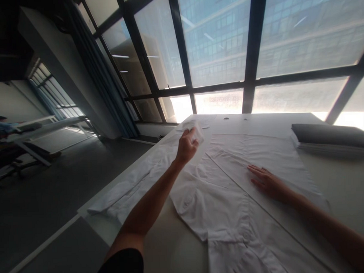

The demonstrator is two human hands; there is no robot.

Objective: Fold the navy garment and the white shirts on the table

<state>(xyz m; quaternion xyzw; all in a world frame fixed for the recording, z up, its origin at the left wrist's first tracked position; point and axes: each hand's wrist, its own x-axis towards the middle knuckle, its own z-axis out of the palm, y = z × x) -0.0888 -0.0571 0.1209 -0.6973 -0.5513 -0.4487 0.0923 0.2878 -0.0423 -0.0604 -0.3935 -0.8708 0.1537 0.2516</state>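
A white garment (228, 178), with seams and a long front edge, is spread over the table. My left hand (188, 145) is raised above its far left part, fingers closed round a thin whitish piece (200, 135). Motion blurs that piece, so whether it is cloth or film I cannot say. Flat on the right side of the garment lies my right hand (265, 182), its fingers stretched out and touching the fabric. Toward the left table edge, more white fabric (127, 188) lies wrinkled, partly behind my left arm.
A folded dark grey stack (331, 137) with white layers beneath sits on the right of the white table (271, 123). Large windows (214, 39) rise behind it. Across the room at far left, a person (1, 126) is beside another table (47, 127).
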